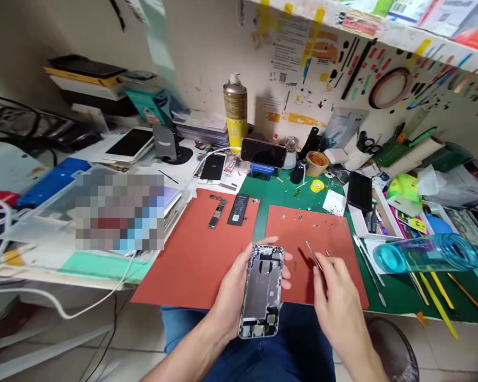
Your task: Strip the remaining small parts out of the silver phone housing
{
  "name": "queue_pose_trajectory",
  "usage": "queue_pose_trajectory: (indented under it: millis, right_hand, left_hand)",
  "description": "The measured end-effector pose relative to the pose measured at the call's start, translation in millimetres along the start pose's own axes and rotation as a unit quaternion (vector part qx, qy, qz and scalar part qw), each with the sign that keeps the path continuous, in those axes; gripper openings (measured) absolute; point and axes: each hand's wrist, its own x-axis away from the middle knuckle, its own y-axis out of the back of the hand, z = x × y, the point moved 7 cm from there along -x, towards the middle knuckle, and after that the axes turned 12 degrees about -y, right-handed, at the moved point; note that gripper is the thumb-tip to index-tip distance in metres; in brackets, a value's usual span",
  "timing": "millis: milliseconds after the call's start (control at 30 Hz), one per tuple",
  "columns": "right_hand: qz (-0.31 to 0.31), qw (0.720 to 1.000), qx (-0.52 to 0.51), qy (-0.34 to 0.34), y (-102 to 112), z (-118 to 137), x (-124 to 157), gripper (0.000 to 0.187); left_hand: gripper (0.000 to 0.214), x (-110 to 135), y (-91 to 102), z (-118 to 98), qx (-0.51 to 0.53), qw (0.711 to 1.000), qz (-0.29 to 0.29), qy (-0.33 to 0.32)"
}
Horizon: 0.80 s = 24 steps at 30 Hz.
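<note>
My left hand (233, 284) is closed around an opened phone housing (262, 292), its bare inside facing up over my lap at the bench's front edge. To the right, above the front of the right red mat (308, 233), my right hand (336, 286) pinches a pair of metal tweezers (314, 254), tips pointing up and away from me. The tweezers are apart from the housing. Behind my left hand, a black phone battery (238, 210) and a narrow logic board (217, 211) lie on the left red mat (195, 260).
A blue clear bottle (426, 252) lies on its side at the right, beside metal picks (369, 265). At the back stand a spray can (235, 111) and a phone on a blue stand (263, 154). A plastic case (56, 212) sits left. A white cable (59, 302) hangs over the edge.
</note>
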Motion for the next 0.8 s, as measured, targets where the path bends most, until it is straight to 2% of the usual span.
queue_pose_trajectory:
  millis: [67, 133, 267, 400, 467, 533, 600, 667, 733, 800]
  right_hand:
    - [-0.054, 0.995, 0.062, 0.059, -8, 8, 1, 0.038]
    - [-0.078, 0.989, 0.088, 0.093, -18, 15, -2, 0.037]
    - [-0.089, 0.988, 0.083, 0.092, -25, 21, -10, 0.035]
    - [-0.11, 0.99, 0.056, 0.074, 7, 21, 6, 0.029]
    - [-0.108, 0.993, 0.015, 0.052, 30, 11, 23, 0.029]
    - [-0.13, 0.991, -0.014, -0.006, 59, -17, 36, 0.029]
    - [-0.197, 0.976, 0.022, -0.091, 93, -65, 45, 0.032]
    - [-0.253, 0.952, 0.067, -0.156, 126, -121, 47, 0.032]
    - [-0.258, 0.94, 0.108, -0.195, 150, -174, 40, 0.033]
    - [-0.22, 0.943, 0.134, -0.21, 162, -215, 28, 0.032]
  left_hand:
    - [0.052, 1, -6.3, 2, 0.006, 1.0, -0.012, -0.007]
    - [0.053, 4, -11.5, 5, -0.005, 1.0, -0.023, -0.004]
    - [0.057, 11, -7.3, 6, -0.077, 0.994, -0.072, 0.002]
    - [0.066, 17, -0.8, 11, -0.147, 0.984, -0.093, 0.04]
    - [0.072, 18, -7.7, 20, -0.155, 0.983, -0.086, 0.045]
    - [0.075, 18, -24.1, 38, -0.14, 0.987, -0.055, 0.052]
    - [0.074, 21, -45.2, 67, -0.114, 0.99, -0.006, 0.083]
    - [0.072, 28, -63.1, 104, -0.097, 0.983, 0.039, 0.151]
    - [0.074, 39, -73.9, 141, -0.099, 0.964, 0.066, 0.239]
    - [0.078, 48, -79.9, 169, -0.112, 0.942, 0.08, 0.306]
